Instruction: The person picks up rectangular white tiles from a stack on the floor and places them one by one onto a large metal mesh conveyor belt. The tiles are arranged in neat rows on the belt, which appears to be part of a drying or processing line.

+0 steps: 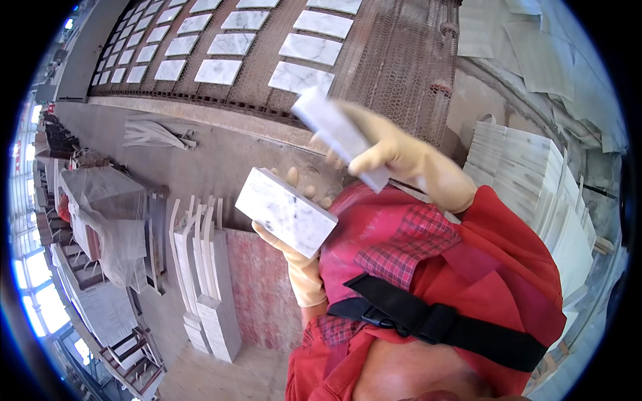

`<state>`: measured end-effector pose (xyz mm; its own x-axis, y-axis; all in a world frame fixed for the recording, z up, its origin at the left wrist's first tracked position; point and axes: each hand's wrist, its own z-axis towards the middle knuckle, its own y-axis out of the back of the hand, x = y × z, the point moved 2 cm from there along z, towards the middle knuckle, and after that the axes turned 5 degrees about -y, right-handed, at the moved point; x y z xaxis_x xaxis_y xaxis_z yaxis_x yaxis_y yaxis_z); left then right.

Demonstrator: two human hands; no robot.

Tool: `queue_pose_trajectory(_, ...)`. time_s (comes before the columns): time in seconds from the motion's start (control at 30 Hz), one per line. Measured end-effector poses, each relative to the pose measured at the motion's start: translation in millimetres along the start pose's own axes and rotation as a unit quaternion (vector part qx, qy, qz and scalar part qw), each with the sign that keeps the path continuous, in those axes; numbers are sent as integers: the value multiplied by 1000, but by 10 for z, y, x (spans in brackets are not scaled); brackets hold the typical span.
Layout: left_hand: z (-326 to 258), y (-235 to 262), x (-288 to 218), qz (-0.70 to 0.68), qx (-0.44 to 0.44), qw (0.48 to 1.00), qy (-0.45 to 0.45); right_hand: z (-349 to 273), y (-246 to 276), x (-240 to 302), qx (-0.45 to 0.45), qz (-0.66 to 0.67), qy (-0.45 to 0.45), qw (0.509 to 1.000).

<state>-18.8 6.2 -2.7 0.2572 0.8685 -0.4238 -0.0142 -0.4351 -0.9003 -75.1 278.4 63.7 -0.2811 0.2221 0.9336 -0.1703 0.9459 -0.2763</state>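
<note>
A white, grey-veined rectangular marble block (284, 210) is gripped by the left hand (303, 264) and a flat white slab (338, 130) by the right hand (401, 150), the brown mesh conveyor (384, 73) lying ahead; slab handling seems underway, steady control being needed next.

Open: between left tile (286, 210) and right tile (338, 137) | Blocking: conveyor edge (221, 122) ahead; pale strips (217, 287) left; slab stack (525, 177) right

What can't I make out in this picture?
All in the head view:
Left grip: its palm is hidden by the veined slab it holds.
Pale slab in the right grip: blurred, so its markings are unclear.
Brown mesh bed: cut off by the upper edge.
Farthest tiles: too small to show veining.
</note>
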Motion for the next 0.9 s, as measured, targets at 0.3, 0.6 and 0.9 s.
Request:
queue_pose_trajectory(0.3, -18, 28, -107, -49, 12, 998, -48, -43, 1223, -526, -180, -483, -56, 855)
queue_pose_trajectory(0.6, -44, -22, -92, 19, -37, 998, -39, -102, 1358, -910, -120, -677, -140, 713)
queue_pose_trajectory(0.9, 150, -80, 57, -30, -5, 999, -17, -45, 1409, -945, -113, -662, -123, 730)
